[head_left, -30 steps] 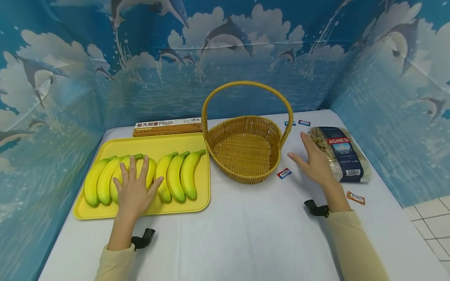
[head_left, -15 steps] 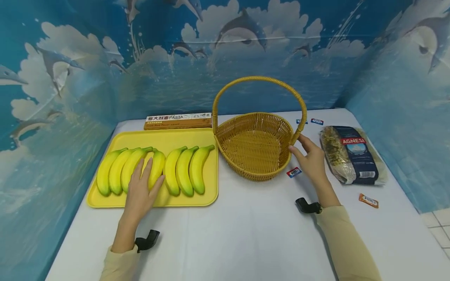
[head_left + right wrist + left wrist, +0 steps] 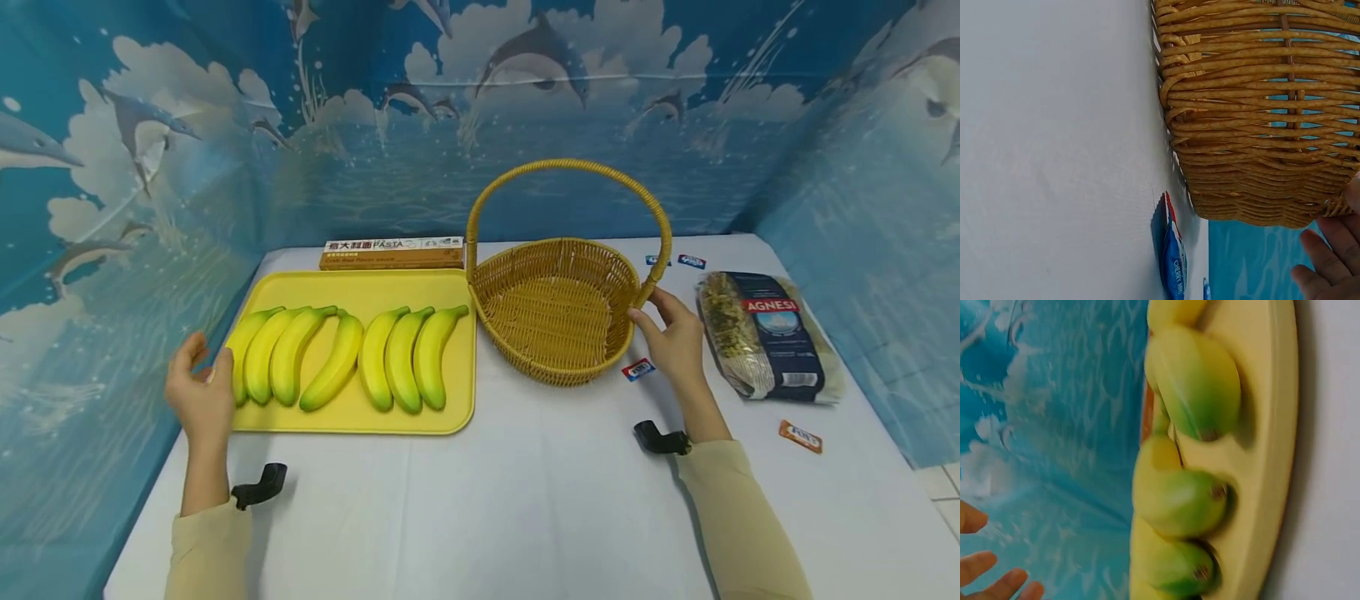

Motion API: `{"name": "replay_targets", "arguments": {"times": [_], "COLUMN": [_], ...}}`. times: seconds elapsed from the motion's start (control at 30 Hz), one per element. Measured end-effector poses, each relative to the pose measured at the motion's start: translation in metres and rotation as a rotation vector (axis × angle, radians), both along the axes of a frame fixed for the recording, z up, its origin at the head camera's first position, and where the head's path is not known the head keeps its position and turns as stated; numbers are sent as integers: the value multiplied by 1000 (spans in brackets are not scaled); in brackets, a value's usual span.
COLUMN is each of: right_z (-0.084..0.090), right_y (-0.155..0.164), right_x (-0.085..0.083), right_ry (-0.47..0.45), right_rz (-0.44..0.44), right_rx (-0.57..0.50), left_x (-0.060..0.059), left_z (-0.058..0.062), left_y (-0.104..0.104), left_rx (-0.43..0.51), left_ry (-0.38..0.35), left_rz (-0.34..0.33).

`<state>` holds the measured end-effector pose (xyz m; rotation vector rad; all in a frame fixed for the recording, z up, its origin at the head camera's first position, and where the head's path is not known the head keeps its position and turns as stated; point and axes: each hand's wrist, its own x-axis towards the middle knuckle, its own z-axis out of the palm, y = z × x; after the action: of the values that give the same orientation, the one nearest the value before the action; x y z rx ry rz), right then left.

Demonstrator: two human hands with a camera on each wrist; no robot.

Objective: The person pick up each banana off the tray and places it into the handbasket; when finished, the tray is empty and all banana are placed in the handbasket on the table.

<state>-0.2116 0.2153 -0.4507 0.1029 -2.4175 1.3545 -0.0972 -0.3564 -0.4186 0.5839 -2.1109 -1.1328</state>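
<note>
While the left hand (image 3: 201, 398) hovers loosely open beside the yellow tray (image 3: 352, 417) of bananas (image 3: 341, 358), the right hand (image 3: 675, 340) touches the wicker basket (image 3: 558, 321) rim with relaxed fingers; only the right wrist view shows a blue sachet (image 3: 1174, 269) lying just beside its base on the surface (image 3: 487, 508).

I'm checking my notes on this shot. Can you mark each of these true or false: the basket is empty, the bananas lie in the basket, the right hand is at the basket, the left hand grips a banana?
1. The basket is empty. True.
2. The bananas lie in the basket. False: they lie on the yellow tray.
3. The right hand is at the basket's side. True.
4. The left hand grips a banana. False: it holds nothing, beside the tray's left edge.
</note>
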Motion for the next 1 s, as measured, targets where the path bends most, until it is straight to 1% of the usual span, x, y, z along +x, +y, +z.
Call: {"name": "replay_targets", "arguments": {"times": [0.07,0.2,0.37,0.43,0.53,0.67,0.77,0.9,1.0], "right_z": [0,-1,-2,-3,-6,-9,-10,-10,-9], "right_y": [2,5,8,9,10,9,6,4,4], "right_x": [0,0,3,4,4,2,1,-2,-3], "right_ry": [-11,-1,14,19,33,48,59,77,85], "right_rz": [-12,-17,-21,-23,-20,-13,6,33,31], "right_rx": [8,6,-1,-4,-11,-9,-5,-9,-15], "left_x": [-5,-15,-27,-31,-36,-34,-30,-27,-28], "left_z": [-5,-16,-32,-37,-44,-54,-60,-63,-64], "left_y": [-9,-20,-28,-30,-33,-38,-43,-47,-47], "left_rx": [44,60,109,136,152,115,73,22,-4], "left_ry": [14,24,-12,-38,-81,-177,-246,-261,-251], "left_rz": [42,95,133,144,152,148,164,162,135]}}
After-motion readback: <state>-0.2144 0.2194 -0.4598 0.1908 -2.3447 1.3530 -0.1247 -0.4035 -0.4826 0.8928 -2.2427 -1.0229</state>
